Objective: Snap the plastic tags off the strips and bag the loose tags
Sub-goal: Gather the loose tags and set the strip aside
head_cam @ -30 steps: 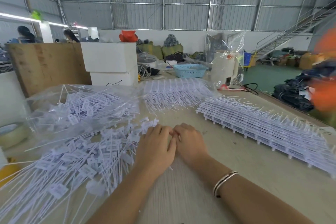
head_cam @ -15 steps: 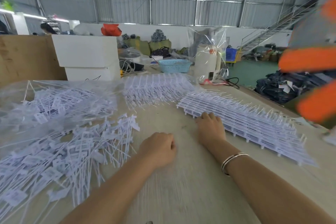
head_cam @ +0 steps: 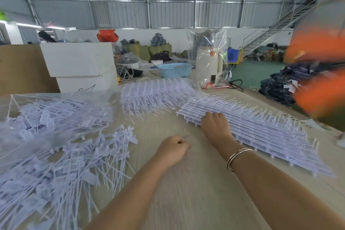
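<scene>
Corrugated metal walls and a steel staircase [head_cam: 276, 24] enclose a warehouse floor, and up front stretches a pale wooden worktable [head_cam: 196, 192]. On its right side lies a stack of white plastic tag strips [head_cam: 265, 132], the tags still joined in rows with thin tails pointing away from the person. The right hand [head_cam: 216, 127], a metal bangle [head_cam: 238, 158] on its wrist, lies palm-down on the near left corner of that stack, fingers curling over the strips; whether they actually pinch one cannot be told. The left hand [head_cam: 172, 148] rests on the bare table just left of it, clenched in a loose fist, and nothing shows in its grasp. Loose tags [head_cam: 71, 164] lie spread in a heap on the left of the table, and behind them a clear plastic bag [head_cam: 46, 110] holds more tags. A second batch of strips under clear plastic [head_cam: 155, 93] sits at the far middle. Beyond are white boxes [head_cam: 80, 65], a light blue basket [head_cam: 174, 70] and a white appliance inside a clear bag [head_cam: 208, 63]. Blurred orange shapes [head_cam: 321, 73] fill the right edge.
</scene>
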### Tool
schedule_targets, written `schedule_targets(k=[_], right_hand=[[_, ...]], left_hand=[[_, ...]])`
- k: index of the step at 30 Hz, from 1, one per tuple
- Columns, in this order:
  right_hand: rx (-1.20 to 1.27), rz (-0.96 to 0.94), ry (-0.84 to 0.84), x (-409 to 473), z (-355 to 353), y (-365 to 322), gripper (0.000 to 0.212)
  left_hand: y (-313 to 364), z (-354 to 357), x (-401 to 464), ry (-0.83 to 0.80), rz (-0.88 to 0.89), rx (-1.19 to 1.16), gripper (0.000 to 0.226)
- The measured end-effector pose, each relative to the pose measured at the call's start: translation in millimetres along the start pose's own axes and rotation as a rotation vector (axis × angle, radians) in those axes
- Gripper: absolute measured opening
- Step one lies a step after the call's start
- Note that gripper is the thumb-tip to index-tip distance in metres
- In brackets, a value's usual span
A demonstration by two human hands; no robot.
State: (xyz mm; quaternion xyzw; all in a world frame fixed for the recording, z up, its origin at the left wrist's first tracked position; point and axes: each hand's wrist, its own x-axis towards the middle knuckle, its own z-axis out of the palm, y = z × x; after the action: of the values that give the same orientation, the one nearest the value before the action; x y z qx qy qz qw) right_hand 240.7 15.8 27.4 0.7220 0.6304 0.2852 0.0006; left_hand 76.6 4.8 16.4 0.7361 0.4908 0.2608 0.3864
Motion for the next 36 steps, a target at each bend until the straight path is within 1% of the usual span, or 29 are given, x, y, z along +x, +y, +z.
schedule_targets(k=[2,4,6,7,8,9,11,12,13,15,16,18,20,22,24,26,29,31,33,35,36], right_hand=[[-0.027,-0.006,0.054,-7.5,-8.3,-5.2,0.013],[-0.047,-0.068,0.067,-16.5,-12.5,-13.2,0.008],[-0.014,-0.080,0.124,-24.0,-25.7,-21.4,0.013],[0.002,-0.070,0.121,-27.8,-34.8,-25.8,0.016],[0.038,-0.047,0.102,-30.2,-41.4,-30.7,0.017],[0.128,-0.026,0.040,-30.6,-45.6,-37.1,0.022],[0.406,-0.038,-0.127,-30.8,-51.5,-48.5,0.033],[0.510,-0.040,-0.215,-30.8,-55.5,-51.2,0.036],[0.575,-0.069,-0.262,-30.7,-60.0,-52.0,0.034],[0.660,-0.150,-0.304,-30.1,-68.4,-47.2,0.028],[0.722,-0.151,-0.296,-28.7,-72.2,-42.4,0.030],[0.913,-0.047,-0.201,-26.1,-77.9,-28.9,0.032],[1.039,0.087,-0.086,-23.9,-78.3,-15.1,0.030],[1.073,0.152,-0.038,-25.1,-73.6,-8.9,0.028],[1.069,0.217,0.002,-26.9,-66.8,-7.4,0.028],[1.070,0.291,0.043,-27.2,-63.3,-6.8,0.028],[1.207,0.395,0.112,-24.4,-62.1,-6.8,0.026],[1.341,0.465,0.120,-22.3,-62.5,-8.5,0.024],[1.540,0.473,0.028,-22.0,-61.4,-13.6,0.023],[1.881,0.515,-0.066,-21.8,-63.5,-16.6,0.034],[2.096,0.546,-0.073,-21.9,-65.6,-15.0,0.040]], left_hand=[[4.2,2.9,2.4,0.015,-0.037,-0.179,0.017],[10.8,4.9,4.7,0.033,-0.079,-0.312,0.016],[19.5,7.5,6.5,0.032,-0.119,-0.506,0.019],[23.7,9.1,7.0,0.021,-0.147,-0.627,0.022],[26.8,10.7,8.0,0.014,-0.184,-0.731,0.026],[28.5,11.3,8.3,0.012,-0.226,-0.812,0.027],[26.4,8.9,8.4,0.063,-0.307,-0.876,0.025],[23.5,6.0,8.6,0.100,-0.326,-0.870,0.023],[20.3,2.3,8.3,0.122,-0.327,-0.856,0.023],[18.0,-8.1,8.0,0.152,-0.294,-0.763,0.026],[19.2,-15.1,7.8,0.168,-0.275,-0.700,0.025],[23.7,-32.3,7.7,0.202,-0.243,-0.603,0.016],[27.9,-53.1,10.3,0.263,-0.234,-0.519,0.018],[33.5,-75.4,9.1,0.276,-0.222,-0.430,0.018],[41.8,-95.2,3.8,0.251,-0.258,-0.366,0.015],[46.3,-113.4,-2.9,0.223,-0.293,-0.244,0.018],[48.0,-134.0,-11.2,0.192,-0.267,-0.067,0.026],[49.4,-141.0,-16.8,0.153,-0.227,-0.125,0.030],[50.5,-145.6,-22.1,0.141,-0.158,-0.227,0.029],[54.9,-147.5,-26.9,0.085,-0.124,-0.334,0.028],[58.2,-147.1,-28.4,0.051,-0.119,-0.381,0.027]])
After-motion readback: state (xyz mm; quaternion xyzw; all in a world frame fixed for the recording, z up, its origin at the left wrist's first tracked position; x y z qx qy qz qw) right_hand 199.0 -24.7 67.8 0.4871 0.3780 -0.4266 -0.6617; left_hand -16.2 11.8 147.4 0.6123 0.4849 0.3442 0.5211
